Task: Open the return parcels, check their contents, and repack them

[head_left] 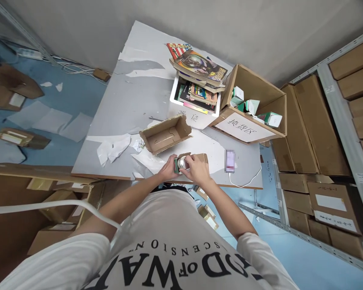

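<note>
Near the table's front edge, my left hand (168,167) is closed around a small green box (176,165). A shiny, round silvery object (183,162) shows at the mouth of that box; its exact kind is hard to make out. The fingers of my right hand (197,169) are closed on this silvery object from the right. Just behind both hands lies an open brown cardboard box (166,135) with its inside facing up. A brown cardboard flap (202,157) shows behind my right hand.
Crumpled white paper (113,149) lies to the left on the table (109,108). A white bin (192,114) holding books and a carton (248,133) with green-and-white boxes stand at the back right. A phone (230,160) with a white cable lies right. Shelves of cartons (329,201) line the right side.
</note>
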Action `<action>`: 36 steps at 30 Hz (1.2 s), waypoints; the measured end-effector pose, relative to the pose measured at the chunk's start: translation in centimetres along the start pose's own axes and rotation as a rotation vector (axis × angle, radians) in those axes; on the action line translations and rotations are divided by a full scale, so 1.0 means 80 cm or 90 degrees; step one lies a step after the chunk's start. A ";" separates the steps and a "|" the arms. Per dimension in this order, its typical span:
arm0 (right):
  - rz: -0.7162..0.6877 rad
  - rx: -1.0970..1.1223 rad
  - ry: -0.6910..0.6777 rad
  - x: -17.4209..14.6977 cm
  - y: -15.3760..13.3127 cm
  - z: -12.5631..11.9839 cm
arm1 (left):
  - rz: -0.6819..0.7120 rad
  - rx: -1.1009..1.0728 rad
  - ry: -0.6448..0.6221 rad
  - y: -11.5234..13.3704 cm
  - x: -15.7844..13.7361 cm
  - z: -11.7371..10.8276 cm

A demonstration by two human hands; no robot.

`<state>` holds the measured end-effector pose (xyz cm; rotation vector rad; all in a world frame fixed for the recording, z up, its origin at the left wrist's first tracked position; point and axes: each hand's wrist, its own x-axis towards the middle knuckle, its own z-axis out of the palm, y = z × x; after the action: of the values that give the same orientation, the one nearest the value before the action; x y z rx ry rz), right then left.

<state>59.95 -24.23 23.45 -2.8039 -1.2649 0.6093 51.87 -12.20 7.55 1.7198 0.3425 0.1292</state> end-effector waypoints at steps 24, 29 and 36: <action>-0.105 -0.059 -0.218 0.053 0.023 -0.008 | 0.159 0.170 -0.044 0.024 -0.002 -0.016; -0.059 -0.010 -0.193 0.067 0.019 -0.010 | 0.195 0.201 0.044 0.020 -0.002 -0.014; -0.156 0.323 0.034 0.027 0.056 0.029 | 0.277 0.212 0.025 0.042 -0.008 -0.025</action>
<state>63.66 -26.06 19.83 -2.2045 -1.2102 0.7127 51.21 -11.00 11.28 2.1058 0.0106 0.4430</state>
